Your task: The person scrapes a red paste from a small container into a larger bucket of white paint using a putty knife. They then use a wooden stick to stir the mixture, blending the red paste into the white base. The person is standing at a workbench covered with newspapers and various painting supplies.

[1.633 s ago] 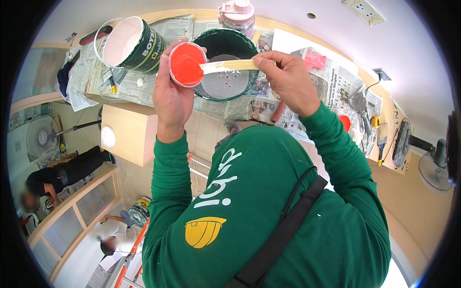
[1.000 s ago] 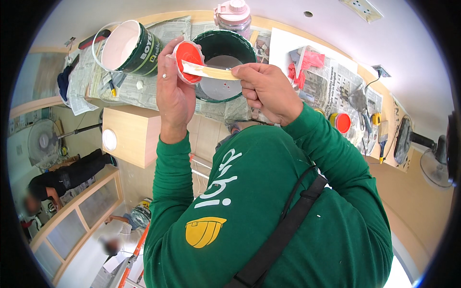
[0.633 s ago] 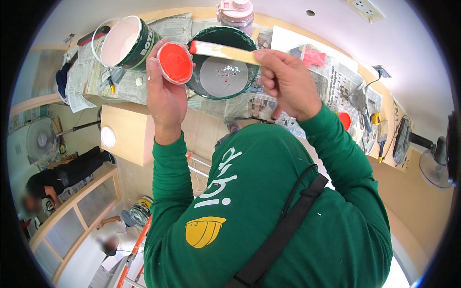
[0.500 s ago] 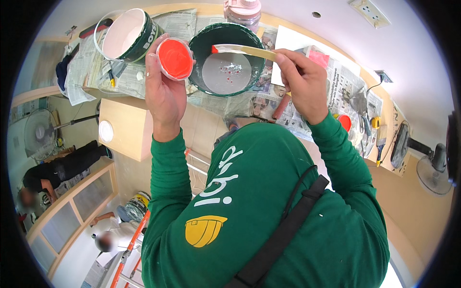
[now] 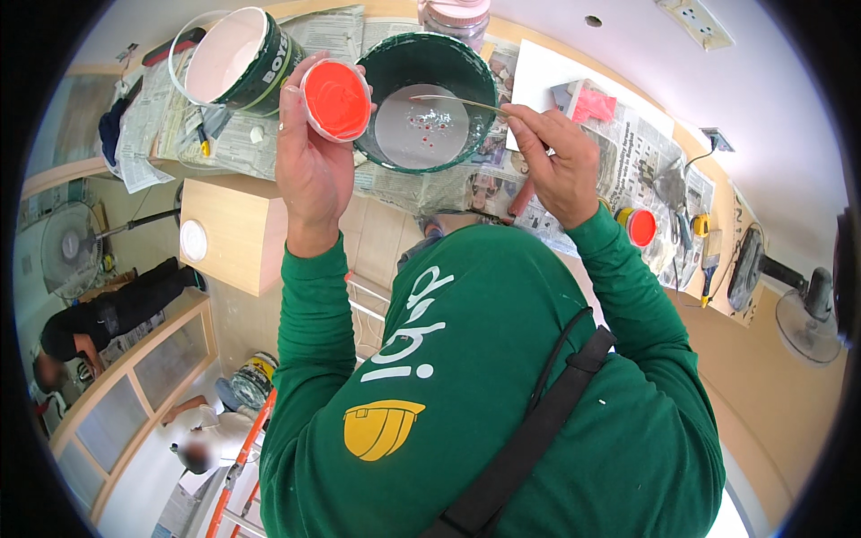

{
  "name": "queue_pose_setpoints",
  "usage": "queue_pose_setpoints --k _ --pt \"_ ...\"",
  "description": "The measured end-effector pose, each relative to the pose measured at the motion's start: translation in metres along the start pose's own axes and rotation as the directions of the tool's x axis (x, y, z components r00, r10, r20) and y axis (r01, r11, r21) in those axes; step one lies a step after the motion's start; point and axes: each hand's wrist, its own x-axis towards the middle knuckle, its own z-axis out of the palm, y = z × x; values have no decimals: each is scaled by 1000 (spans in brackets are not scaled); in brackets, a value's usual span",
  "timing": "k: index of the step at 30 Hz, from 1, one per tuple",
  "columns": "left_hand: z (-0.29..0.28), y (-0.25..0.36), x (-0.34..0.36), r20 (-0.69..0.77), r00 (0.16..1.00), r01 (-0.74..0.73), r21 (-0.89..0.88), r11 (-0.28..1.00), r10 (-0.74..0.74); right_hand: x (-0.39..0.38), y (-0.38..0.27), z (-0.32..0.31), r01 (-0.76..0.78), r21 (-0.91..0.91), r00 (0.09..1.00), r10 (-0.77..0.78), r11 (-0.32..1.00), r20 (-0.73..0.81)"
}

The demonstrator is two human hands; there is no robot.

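My left hand [image 5: 314, 184] grips a small round tub of bright red paint [image 5: 337, 100], tilted so that its open top faces me, beside the rim of a dark green bucket [image 5: 378, 72]. Inside the bucket lies grey paint [image 5: 399, 134] with several red drops on its surface. Between the thumb and fingers of my right hand [image 5: 563, 161] is a thin, flat stirring stick [image 5: 471, 103], turned nearly edge-on. Its far end hangs over the grey paint, apart from the tub. How much red is on the tip is hard to see.
A tipped-looking green and white pail [image 5: 260, 85] stands left of the bucket on newspaper [image 5: 381, 184]. Behind is a pink-lidded bottle [image 5: 456, 20]. Rightward lie an open red paint can [image 5: 640, 228] and a paintbrush [image 5: 710, 269]. Two people and an orange ladder [image 5: 235, 471] are at lower left.
The stick has turned from its broad side to its edge, and its tip has shifted slightly right and down. My left hand has moved the tub a little right and up.
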Motion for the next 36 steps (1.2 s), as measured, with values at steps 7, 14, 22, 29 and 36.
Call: queue_pose_setpoints --k 7,14,22,29,36 --pt "1 2 0 8 1000 -6 15 1000 6 2 0 1 16 -2 1000 -16 1000 9" --pt "5 5 0 -32 999 -3 39 999 5 3 5 3 20 6 999 -20 1000 27" --pt "0 6 0 -9 1000 9 37 999 -8 3 6 6 -10 36 1000 11 999 -12" --pt "1 5 -1 2 998 62 26 998 -62 16 -13 -7 -569 495 811 549 657 202" --pt "16 2 -3 -17 998 66 -17 998 -66 30 -38 -8 -691 588 708 556 420 435"
